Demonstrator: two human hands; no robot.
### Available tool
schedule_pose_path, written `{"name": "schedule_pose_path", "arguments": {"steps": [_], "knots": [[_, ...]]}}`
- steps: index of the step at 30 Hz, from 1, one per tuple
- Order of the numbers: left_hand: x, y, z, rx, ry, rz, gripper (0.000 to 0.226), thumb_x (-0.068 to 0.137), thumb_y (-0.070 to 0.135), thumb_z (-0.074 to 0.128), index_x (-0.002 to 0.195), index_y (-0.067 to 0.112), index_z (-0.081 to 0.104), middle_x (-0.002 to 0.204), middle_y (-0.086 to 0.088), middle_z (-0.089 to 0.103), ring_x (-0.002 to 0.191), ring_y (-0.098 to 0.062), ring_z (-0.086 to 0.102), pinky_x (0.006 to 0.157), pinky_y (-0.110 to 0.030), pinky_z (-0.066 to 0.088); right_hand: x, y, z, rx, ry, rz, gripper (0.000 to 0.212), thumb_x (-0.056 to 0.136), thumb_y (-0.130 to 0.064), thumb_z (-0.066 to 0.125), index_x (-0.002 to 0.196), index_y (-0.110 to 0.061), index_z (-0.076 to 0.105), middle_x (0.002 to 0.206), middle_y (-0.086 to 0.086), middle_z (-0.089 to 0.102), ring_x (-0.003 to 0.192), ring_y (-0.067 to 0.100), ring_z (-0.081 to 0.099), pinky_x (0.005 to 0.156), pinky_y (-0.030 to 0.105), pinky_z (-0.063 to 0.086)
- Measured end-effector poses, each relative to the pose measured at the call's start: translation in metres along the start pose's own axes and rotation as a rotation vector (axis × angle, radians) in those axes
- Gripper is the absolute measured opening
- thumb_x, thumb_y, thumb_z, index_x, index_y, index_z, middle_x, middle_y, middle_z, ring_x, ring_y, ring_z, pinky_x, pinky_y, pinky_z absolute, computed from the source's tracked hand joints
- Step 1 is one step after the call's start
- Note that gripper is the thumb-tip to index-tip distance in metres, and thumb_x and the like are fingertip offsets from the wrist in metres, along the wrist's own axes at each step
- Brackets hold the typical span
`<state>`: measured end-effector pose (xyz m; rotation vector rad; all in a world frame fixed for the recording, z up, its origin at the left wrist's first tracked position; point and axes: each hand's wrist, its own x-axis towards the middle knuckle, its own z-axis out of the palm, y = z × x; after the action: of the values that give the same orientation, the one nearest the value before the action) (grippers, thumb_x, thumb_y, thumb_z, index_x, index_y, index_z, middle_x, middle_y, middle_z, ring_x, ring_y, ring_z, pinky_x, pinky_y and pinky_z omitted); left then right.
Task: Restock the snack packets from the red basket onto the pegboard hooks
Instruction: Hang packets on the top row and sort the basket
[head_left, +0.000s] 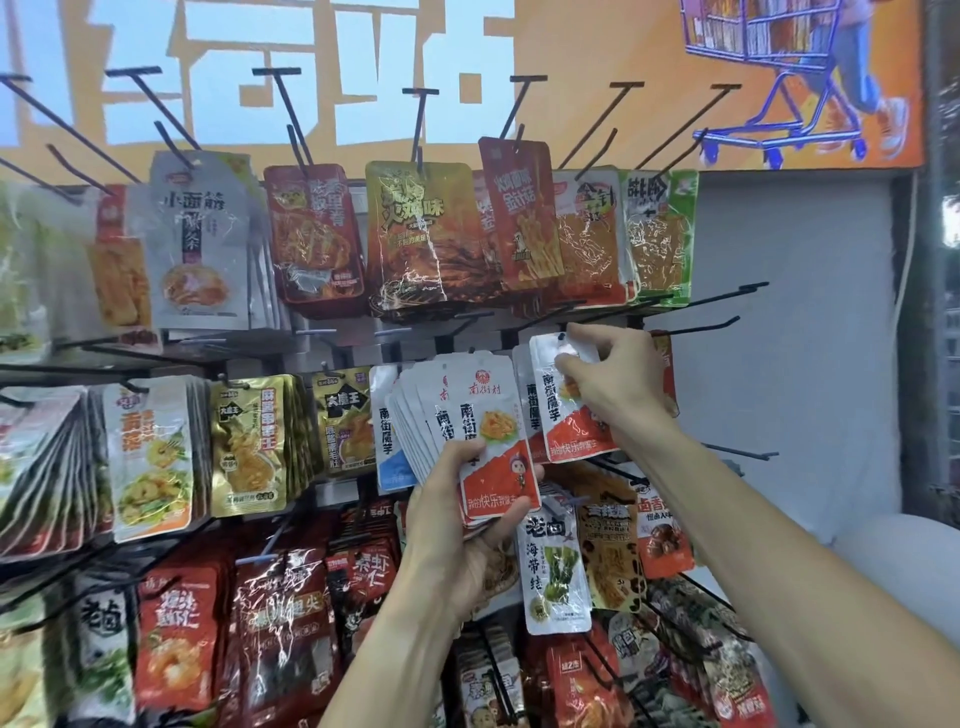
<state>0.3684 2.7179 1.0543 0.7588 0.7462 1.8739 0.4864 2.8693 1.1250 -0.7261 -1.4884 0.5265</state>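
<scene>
Silver-and-red foil packets fill both my hands. My left hand (457, 525), just below the centre of the frame, clamps a fanned stack of packets (467, 431) by their lower ends. My right hand (613, 379), right of centre, pinches a single packet (558, 410) near its top, its punched hole close to the tip of a black wire hook (701, 328); whether it is threaded yet, I cannot tell. The red basket is out of view. Judging by the thick stack, plenty is left to hang, though most hooks around already carry full rows. The pouches are flat, glossy and crinkled, with rounded top tabs.
</scene>
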Motion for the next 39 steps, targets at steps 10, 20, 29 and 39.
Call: {"name": "schedule_pose_path", "arguments": {"steps": [10, 20, 29, 39], "knots": [[0.007, -0.001, 0.000, 0.037, 0.077, -0.022, 0.032, 0.084, 0.020, 0.081, 0.109, 0.002, 0.074, 0.093, -0.016, 0.079, 0.081, -0.024, 0.076, 0.048, -0.027, 0.061, -0.017, 0.002, 0.014, -0.151, 0.042, 0.013, 0.046, 0.098, -0.042, 0.067, 0.139, -0.023, 0.065, 0.135, 0.003, 0.067, 0.123, 0.020, 0.061, 0.104, 0.036, 0.047], [0.012, -0.009, 0.014, -0.039, 0.002, -0.073, 0.038, 0.080, 0.025, 0.084, 0.111, 0.008, 0.072, 0.102, -0.019, 0.078, 0.087, -0.028, 0.073, 0.053, -0.027, 0.063, -0.047, -0.002, 0.005, 0.514, -0.039, 0.238, 0.048, 0.087, -0.007, 0.082, 0.116, -0.026, 0.048, 0.107, 0.008, 0.072, 0.084, 0.023, 0.076, 0.071, 0.046, 0.065], [0.005, -0.005, 0.010, -0.111, -0.028, -0.088, 0.022, 0.096, 0.018, 0.057, 0.114, 0.007, 0.058, 0.112, -0.027, 0.076, 0.105, -0.044, 0.075, 0.062, -0.034, 0.065, -0.014, 0.001, 0.002, 0.305, -0.016, 0.103, 0.035, 0.086, -0.019, 0.085, 0.118, -0.025, 0.072, 0.120, -0.004, 0.070, 0.115, 0.022, 0.067, 0.095, 0.053, 0.058], [-0.003, 0.003, 0.002, -0.086, 0.002, -0.008, 0.051, 0.097, 0.019, 0.060, 0.143, -0.001, 0.050, 0.109, -0.028, 0.077, 0.099, -0.040, 0.078, 0.055, -0.031, 0.065, 0.000, -0.002, 0.004, 0.183, -0.018, 0.103, 0.044, 0.086, -0.014, 0.084, 0.128, -0.018, 0.071, 0.121, -0.001, 0.070, 0.094, 0.011, 0.069, 0.076, 0.029, 0.061]]}}
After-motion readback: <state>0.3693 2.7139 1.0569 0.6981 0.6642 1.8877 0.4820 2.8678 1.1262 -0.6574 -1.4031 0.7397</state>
